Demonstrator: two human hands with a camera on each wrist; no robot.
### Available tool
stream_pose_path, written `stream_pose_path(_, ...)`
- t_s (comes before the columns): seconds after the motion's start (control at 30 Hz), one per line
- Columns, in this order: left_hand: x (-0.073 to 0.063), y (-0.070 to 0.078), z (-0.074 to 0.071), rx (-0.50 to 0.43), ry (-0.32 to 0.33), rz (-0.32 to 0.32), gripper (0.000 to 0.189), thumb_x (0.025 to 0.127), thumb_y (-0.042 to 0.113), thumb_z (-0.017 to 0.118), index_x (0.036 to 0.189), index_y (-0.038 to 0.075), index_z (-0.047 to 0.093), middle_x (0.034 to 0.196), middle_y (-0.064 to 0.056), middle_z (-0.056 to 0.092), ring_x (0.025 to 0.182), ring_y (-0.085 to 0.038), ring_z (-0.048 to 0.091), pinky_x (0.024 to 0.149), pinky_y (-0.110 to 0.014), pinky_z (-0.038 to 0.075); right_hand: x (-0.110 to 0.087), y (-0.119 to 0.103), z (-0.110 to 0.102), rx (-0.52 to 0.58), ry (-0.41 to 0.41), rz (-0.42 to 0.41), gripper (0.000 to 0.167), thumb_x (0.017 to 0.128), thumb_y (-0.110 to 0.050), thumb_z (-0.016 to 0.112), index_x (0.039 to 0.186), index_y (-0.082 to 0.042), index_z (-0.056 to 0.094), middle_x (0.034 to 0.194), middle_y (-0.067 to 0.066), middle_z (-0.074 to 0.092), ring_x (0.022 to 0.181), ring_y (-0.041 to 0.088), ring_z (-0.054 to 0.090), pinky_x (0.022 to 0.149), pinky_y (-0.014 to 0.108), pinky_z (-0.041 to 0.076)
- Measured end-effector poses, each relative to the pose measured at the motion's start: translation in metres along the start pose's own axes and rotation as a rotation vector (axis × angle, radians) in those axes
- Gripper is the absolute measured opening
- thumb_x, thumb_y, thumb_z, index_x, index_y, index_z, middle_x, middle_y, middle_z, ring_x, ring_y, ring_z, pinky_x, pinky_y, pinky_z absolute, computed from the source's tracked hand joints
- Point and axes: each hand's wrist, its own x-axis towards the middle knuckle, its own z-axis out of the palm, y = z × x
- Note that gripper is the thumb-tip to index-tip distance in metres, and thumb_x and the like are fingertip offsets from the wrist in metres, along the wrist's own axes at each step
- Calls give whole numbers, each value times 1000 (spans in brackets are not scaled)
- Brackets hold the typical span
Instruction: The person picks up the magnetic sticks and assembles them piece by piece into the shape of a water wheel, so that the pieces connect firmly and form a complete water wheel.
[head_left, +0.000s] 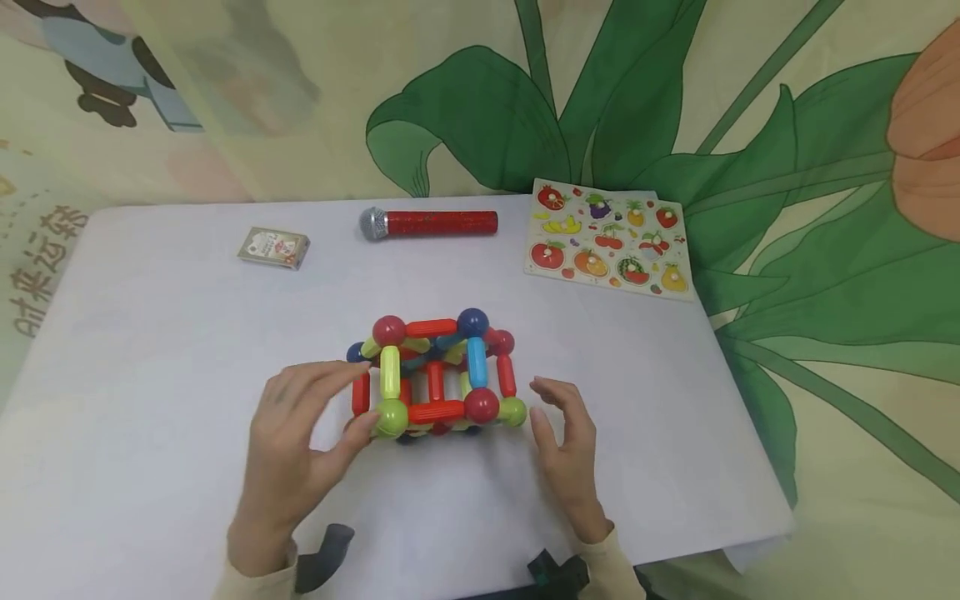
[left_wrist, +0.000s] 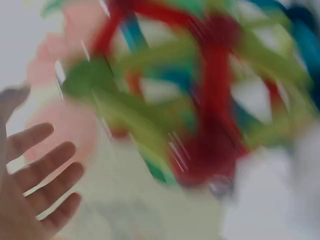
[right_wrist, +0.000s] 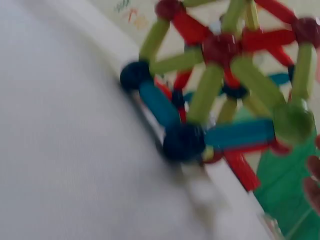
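Note:
A toy frame of coloured magnetic rods and balls (head_left: 437, 412) stands on the white table, with red, yellow-green and blue rods. At its left side is my left hand (head_left: 294, 442), thumb and fingers spread apart; its thumb tip overlaps a green ball (head_left: 392, 418) in the head view. The left wrist view shows that hand (left_wrist: 37, 185) with loosely extended fingers beside the blurred frame (left_wrist: 215, 100). My right hand (head_left: 572, 450) is just off the right side, fingers bent loosely and holding nothing. In the right wrist view only its fingertips (right_wrist: 313, 182) show near the frame (right_wrist: 220, 90).
Behind the frame lie a small card box (head_left: 274, 248), a red microphone (head_left: 441, 222) and a fruit puzzle board (head_left: 611, 242). The white table (head_left: 150, 400) meets a printed wall cloth at the back. Dark straps (head_left: 326, 557) show near the wrists.

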Motion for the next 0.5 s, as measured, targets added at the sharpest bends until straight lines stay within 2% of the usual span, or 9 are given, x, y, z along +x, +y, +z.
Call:
stream_pose_path(0.03,-8,-8,-3,16,-12,-61,57,87,54,62,118,7,65,107,-8,65,100,-24,56,92,-25,39,-1,3,-3,-19,-26,19,43,86,5,61,128,-1,53,112,10,62,106,18,58,94,27,47)
stream_pose_path(0.1,-23,-20,-4,65,-96,-159,60,79,50,74,122,10,63,109,-6,64,101,-22,56,89,-29,43,-3,5,-8,-47,-89,53,49,84,2,66,131,-6,52,110,5,63,102,16,60,89,31,51)
stream_pose_path(0.17,-36,-29,-2,105,-190,-210,63,70,41,83,123,14,62,107,-1,65,100,-18,57,84,-36,48,-4,5,-9,-60,-152,65,53,82,0,71,131,-9,53,108,2,64,98,14,60,84,36,53)
stream_pose_path(0.23,-45,-34,4,113,-246,-218,59,66,27,87,119,16,64,103,3,67,95,-15,59,78,-41,51,-3,3,-8,-55,-186,70,52,79,0,74,127,-10,57,106,1,64,94,13,60,81,38,54)
stream_pose_path(0.3,-51,-38,10,89,-261,-223,53,66,20,87,115,16,67,99,7,69,92,-12,60,77,-36,52,-2,-2,-7,-56,-191,57,49,77,3,76,122,-7,60,104,3,65,92,14,60,79,38,55)
stream_pose_path(0.4,-52,-41,17,60,-241,-222,47,67,14,87,110,16,69,98,9,69,90,-9,59,78,-26,51,4,-14,-6,-59,-176,44,44,76,7,75,117,-1,62,100,7,65,89,14,59,77,37,55)
stream_pose_path(0.5,-50,-43,19,57,-225,-218,47,67,13,87,110,15,69,98,8,69,90,-9,59,78,-27,51,9,-24,-6,-62,-166,44,42,76,8,73,116,3,61,99,9,65,88,14,60,76,37,55)
